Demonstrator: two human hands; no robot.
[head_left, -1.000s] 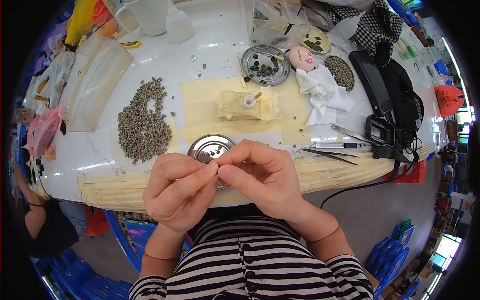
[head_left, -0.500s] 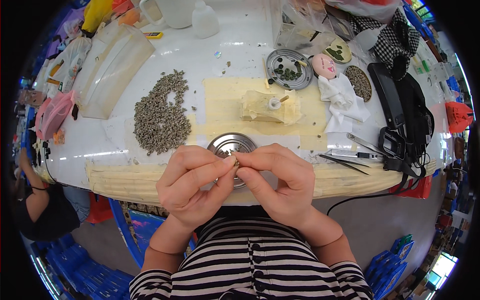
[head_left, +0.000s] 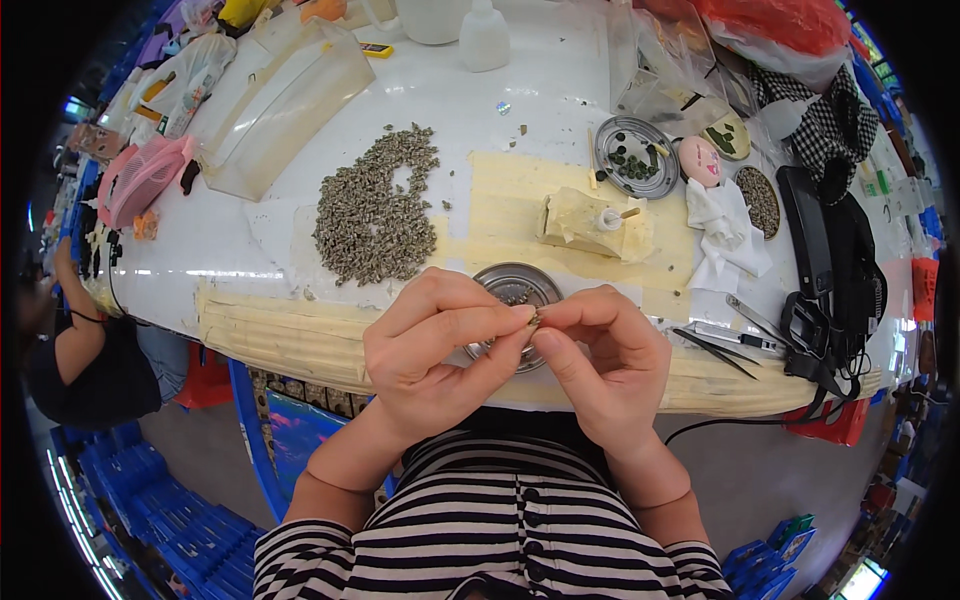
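Observation:
Thumb and fingertips of my left hand (head_left: 440, 350) are pinched together on a tiny greenish-brown piece (head_left: 534, 320). My right hand (head_left: 608, 360) pinches the same piece from the other side, so the fingertips of both hands nearly meet. Much of the piece is hidden by the fingers, and its kind is too small to make out. Below the hands lies a round metal dish (head_left: 500, 273) with a few small bits in it. Beyond my left hand spreads a loose pile of small grey-green pieces (head_left: 365, 215).
A taped block (head_left: 580, 228) with a small stick stands behind the dish. At right lie tweezers (head_left: 715, 352), a utility knife (head_left: 735, 337), white tissue (head_left: 722, 225) and a black strap bag (head_left: 830, 250). Farther back is a metal plate of dark green pieces (head_left: 635, 160). Another person (head_left: 95, 350) sits at left.
The whole scene has shifted to the right in the picture as the view turned. Both hands keep their pinch on the tiny piece over the dish, with only slight finger movement.

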